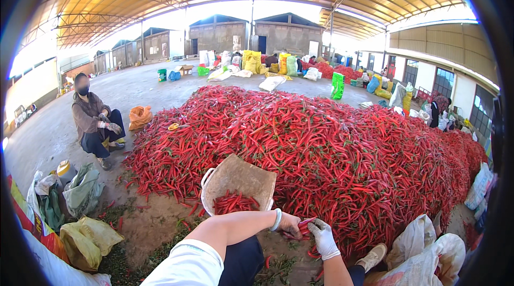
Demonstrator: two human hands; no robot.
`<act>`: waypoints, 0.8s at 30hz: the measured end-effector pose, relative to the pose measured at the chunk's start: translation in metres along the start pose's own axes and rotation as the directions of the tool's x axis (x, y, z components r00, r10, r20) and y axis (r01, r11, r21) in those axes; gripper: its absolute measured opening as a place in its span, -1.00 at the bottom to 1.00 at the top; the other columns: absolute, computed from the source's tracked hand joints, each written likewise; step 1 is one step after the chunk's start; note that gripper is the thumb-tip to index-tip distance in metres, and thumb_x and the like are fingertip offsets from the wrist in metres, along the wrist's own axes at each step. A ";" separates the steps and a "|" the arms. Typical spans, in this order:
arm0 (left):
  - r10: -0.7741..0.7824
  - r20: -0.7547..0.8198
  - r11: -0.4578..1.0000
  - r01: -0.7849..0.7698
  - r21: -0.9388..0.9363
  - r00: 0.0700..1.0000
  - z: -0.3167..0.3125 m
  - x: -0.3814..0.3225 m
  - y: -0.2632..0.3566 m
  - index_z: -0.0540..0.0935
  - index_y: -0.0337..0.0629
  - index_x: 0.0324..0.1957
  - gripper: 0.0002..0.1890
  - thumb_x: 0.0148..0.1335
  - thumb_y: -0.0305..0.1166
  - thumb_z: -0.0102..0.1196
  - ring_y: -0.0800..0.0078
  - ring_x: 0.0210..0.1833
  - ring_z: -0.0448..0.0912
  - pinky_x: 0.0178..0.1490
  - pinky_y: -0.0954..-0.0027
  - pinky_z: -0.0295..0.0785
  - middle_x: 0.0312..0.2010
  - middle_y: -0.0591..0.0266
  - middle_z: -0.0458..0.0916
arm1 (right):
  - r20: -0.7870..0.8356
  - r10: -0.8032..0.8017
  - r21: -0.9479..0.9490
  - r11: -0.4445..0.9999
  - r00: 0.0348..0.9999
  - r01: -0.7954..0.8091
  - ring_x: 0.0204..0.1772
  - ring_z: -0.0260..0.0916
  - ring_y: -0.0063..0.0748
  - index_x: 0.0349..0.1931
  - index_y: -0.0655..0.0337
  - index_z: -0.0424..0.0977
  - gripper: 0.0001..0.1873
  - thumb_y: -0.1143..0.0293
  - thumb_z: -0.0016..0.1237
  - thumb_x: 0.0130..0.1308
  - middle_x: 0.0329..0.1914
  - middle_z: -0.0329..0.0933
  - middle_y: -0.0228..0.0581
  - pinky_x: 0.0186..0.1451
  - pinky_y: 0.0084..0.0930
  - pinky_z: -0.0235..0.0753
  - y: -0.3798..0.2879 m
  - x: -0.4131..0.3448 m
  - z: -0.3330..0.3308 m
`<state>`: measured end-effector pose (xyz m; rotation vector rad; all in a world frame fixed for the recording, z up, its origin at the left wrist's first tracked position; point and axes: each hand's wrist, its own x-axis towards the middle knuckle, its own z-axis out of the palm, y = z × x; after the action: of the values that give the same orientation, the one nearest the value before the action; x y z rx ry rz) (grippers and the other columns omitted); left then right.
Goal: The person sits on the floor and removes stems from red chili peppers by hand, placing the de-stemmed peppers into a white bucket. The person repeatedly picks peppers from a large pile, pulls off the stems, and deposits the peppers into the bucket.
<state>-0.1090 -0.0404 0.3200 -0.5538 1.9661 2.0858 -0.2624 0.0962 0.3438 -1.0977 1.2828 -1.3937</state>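
Observation:
A great heap of red chili peppers (305, 137) lies before me. At its near edge my left hand (292, 225), bare with a pale bracelet at the wrist, is closed around several red chili peppers (302, 229). My right hand (322, 237), in a white glove with dirty fingertips, touches the same peppers with its fingers; whether it grips one is hard to tell. Just left of my hands stands a worn white plastic basket (263, 181) with a loop handle, tilted, with loose red chili peppers (235, 202) in its lower part.
A masked person (94, 117) squats at left beside an orange sack (139, 117). Crumpled sacks (86, 242) lie near left; white woven sacks (421, 262) stand near right. Green leaf scraps (160, 254) litter the floor. Filled sacks (252, 62) and other people are farther back.

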 end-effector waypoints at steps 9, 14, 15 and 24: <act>0.054 0.260 0.999 -0.053 -0.009 0.964 -0.017 0.030 -0.026 0.62 -0.17 -0.22 -0.79 0.06 -0.45 0.31 0.61 -0.41 0.45 -0.30 0.45 0.34 -0.44 0.44 0.58 | 0.039 -0.574 -0.709 0.560 0.818 0.428 -0.39 0.53 -0.07 -0.48 0.27 0.54 -0.84 0.40 0.22 0.14 -0.47 0.53 -0.05 -0.29 -0.32 0.51 -0.003 -0.002 0.013; 0.007 0.184 1.000 -0.006 -0.003 0.983 -0.021 0.029 -0.025 0.62 -0.17 -0.28 -0.83 0.07 -0.43 0.30 0.62 -0.45 0.43 -0.34 0.44 0.31 -0.47 0.45 0.56 | -0.019 -0.670 -0.734 0.514 0.742 0.445 -0.37 0.53 -0.05 -0.45 0.24 0.54 -0.85 0.40 0.23 0.11 -0.45 0.55 -0.14 -0.30 -0.31 0.51 -0.008 -0.006 0.018; -0.004 0.163 1.000 0.005 -0.008 0.987 -0.021 0.029 -0.024 0.62 -0.17 -0.29 -0.84 0.07 -0.42 0.30 0.62 -0.46 0.42 -0.34 0.44 0.31 -0.48 0.45 0.56 | -0.066 -0.663 -0.725 0.546 0.745 0.421 -0.38 0.53 -0.05 -0.45 0.25 0.54 -0.86 0.42 0.23 0.11 -0.46 0.55 -0.12 -0.30 -0.32 0.51 -0.007 -0.005 0.019; -0.049 0.167 0.998 0.041 0.051 0.985 -0.008 0.012 -0.010 0.61 -0.14 -0.33 -0.83 0.06 -0.36 0.31 0.60 -0.52 0.43 -0.45 0.44 0.29 -0.56 0.45 0.52 | -0.134 -0.146 -0.233 0.966 0.980 0.112 -0.44 0.48 -0.16 -0.43 0.29 0.50 -0.91 0.50 0.12 0.20 -0.48 0.51 -0.12 -0.32 -0.35 0.45 -0.005 0.001 0.004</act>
<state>-0.1143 -0.0489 0.3057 -0.3945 1.8854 1.9831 -0.2587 0.0949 0.3493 -1.2670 1.5302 -1.4769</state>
